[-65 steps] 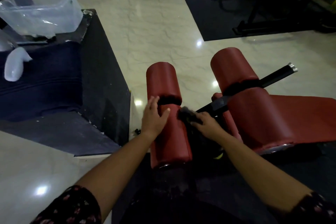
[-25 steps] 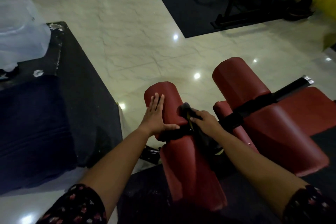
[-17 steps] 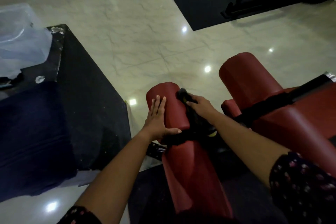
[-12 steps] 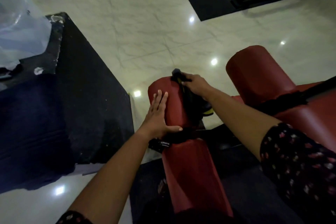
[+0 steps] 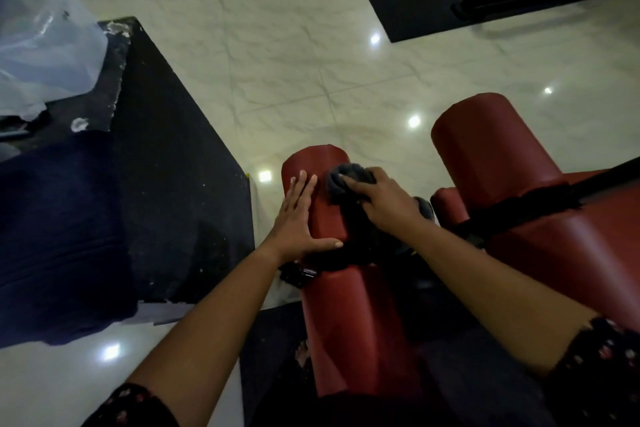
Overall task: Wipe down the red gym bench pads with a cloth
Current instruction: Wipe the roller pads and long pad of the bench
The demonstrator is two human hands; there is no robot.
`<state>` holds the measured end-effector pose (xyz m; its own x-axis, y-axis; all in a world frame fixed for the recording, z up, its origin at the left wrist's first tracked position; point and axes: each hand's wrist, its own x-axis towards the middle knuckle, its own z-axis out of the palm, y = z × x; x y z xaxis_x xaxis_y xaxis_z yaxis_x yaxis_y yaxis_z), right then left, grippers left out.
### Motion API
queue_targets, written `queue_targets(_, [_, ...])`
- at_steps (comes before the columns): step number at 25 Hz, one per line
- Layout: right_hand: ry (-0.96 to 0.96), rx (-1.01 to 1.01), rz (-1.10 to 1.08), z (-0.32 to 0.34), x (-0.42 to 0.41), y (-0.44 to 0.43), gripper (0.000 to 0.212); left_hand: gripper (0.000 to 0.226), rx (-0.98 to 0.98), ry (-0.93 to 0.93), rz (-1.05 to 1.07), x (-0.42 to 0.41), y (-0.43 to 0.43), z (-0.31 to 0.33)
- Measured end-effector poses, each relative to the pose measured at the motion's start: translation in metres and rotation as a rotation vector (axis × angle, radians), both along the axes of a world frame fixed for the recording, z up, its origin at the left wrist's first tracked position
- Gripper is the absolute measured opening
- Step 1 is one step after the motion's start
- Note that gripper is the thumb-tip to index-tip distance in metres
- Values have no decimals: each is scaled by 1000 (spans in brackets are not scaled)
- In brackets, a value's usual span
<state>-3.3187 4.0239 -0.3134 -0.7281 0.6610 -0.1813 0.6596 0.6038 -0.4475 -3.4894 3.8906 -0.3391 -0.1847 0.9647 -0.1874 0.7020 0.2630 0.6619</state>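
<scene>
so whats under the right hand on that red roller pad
A dark cloth, bunched, pressed by the right hand onto the red roller pad. The pad surface beneath the cloth is hidden.

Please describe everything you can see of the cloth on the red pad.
The cloth is dark grey, looks soft and fuzzy, and is bunched into a lump. It lies on top of the red pad, near the pad's far end. The right hand covers most of it and holds it with curled fingers.

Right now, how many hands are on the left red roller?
2. The left hand lies flat on the red roller; the right hand grips the dark cloth against its top, near the far end.
</scene>
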Motion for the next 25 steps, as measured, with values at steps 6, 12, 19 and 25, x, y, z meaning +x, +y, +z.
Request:
queue_targets(6, [-31, -47, 66, 0, 55, -54, 55, 91, 65, -209, 231, -3, -3, 2])
queue_targets(12, [-66, 37, 43, 12, 46, -63, 54, 61, 104, -131, 382, 12, 4, -11])
queue_targets(19, [-65, 108, -84, 11, -33, 5, 48, 64, 169, -52, 427, 16, -1, -15])
queue_targets(25, [-200, 186, -24, 26, -94, 52, 49, 61, 192, -69, 441, 14, 0, -17])
